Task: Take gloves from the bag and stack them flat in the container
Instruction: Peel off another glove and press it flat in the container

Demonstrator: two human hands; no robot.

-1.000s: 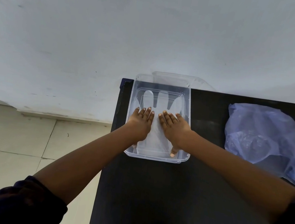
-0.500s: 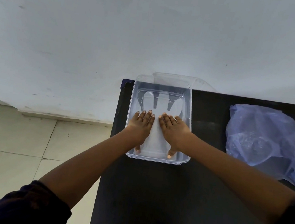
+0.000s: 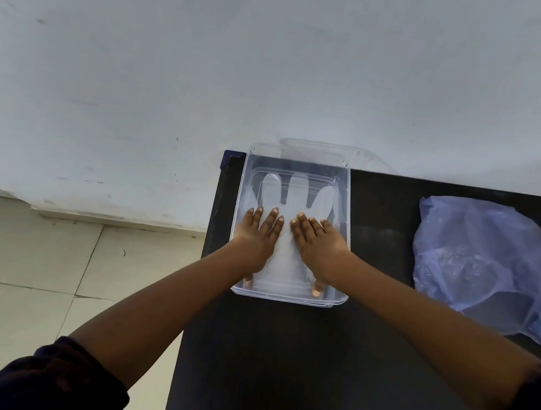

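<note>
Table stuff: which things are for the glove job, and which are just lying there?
For the job: clear glove, clear container, blue bag, left hand and right hand pressing the glove flat.

Just there: clear lid behind the container, black table.

Single head-worn wide-angle view, looking forward and steeply down from above the person's arms. It is facing a pale wall (image 3: 281, 52) that is filling the upper half of the frame; a black table (image 3: 311, 363) is taking the lower centre and right, tiled floor (image 3: 17, 259) the lower left. The clear container (image 3: 346, 214) is sitting mid-frame at arm's reach, a bluish bag (image 3: 493, 266) at the right edge. Edges are bending from lens distortion.
</note>
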